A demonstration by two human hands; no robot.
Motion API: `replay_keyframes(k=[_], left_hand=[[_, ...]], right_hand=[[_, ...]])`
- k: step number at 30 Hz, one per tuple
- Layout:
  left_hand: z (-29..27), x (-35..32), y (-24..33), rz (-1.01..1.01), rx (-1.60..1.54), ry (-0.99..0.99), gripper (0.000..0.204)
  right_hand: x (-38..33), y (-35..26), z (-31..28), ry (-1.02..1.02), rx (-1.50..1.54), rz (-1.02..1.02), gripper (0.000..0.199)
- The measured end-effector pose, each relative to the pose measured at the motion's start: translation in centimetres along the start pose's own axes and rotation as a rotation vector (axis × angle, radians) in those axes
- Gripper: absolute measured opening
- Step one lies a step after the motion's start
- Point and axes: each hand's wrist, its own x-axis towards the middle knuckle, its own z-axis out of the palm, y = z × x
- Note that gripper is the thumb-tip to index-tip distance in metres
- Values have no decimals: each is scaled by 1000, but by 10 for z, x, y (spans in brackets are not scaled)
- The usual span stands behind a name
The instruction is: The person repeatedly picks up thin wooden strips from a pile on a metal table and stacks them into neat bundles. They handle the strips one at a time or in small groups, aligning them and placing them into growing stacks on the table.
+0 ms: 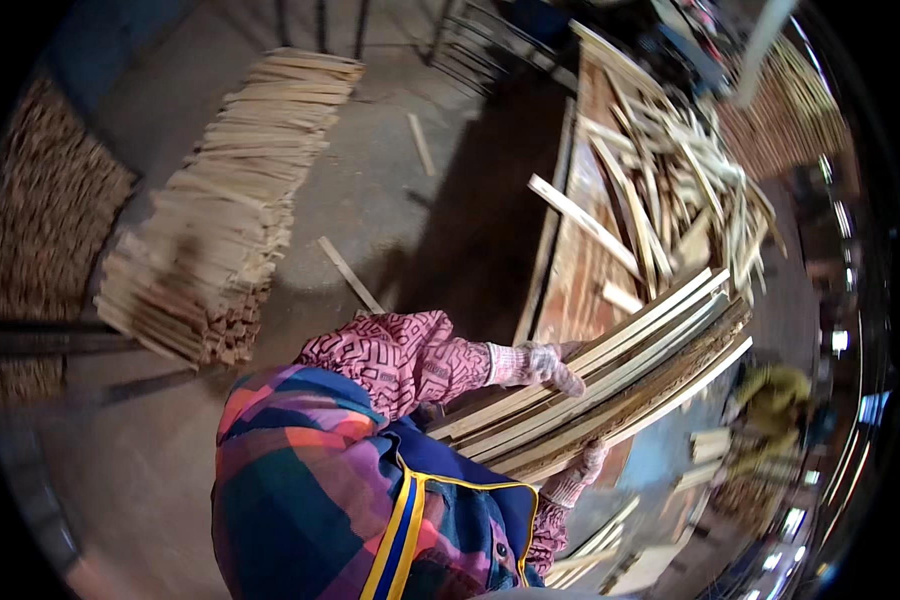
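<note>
A long bundle of wooden strips (620, 372) lies across in front of my body, some pale and smooth, one edged with dark bark. My left hand (550, 368), in a pale knitted glove, grips the bundle's far-left side with its fingertips over the top strips. On the opposite side, my right hand (588, 463), gloved too, closes around the outer pale strip; part of its fingers is hidden by the wood. The bundle's near end reaches my apron (470, 485), and its far end lies above the reddish-brown table (580, 312).
Loose sticks (680, 185) are heaped on the table's far part. A neat stack of short strips (225, 190) stands on the floor at left, with single sticks (350, 275) lying nearby. At right are more wood pieces (708, 448) and a blurred person in yellowish-brown clothing (773, 405).
</note>
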Motion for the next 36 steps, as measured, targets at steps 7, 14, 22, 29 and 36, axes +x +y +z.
replay_keyframes(k=[7, 14, 22, 29, 36], left_hand=[[23, -34, 7, 408, -14, 221, 76], [22, -24, 7, 725, -23, 470, 71], [-45, -66, 27, 1310, -225, 263, 71], [-153, -180, 37, 1526, 228, 1054, 76], [-145, -131, 203, 1389, -215, 1286, 36]], right_hand=[[114, -6, 8, -480, 27, 73, 33], [111, -66, 59, -764, -130, 157, 13], [180, -54, 193, -1647, 704, 858, 55], [160, -2, 353, -1862, -219, -68, 36], [224, 26, 573, -2066, -142, 218, 84]])
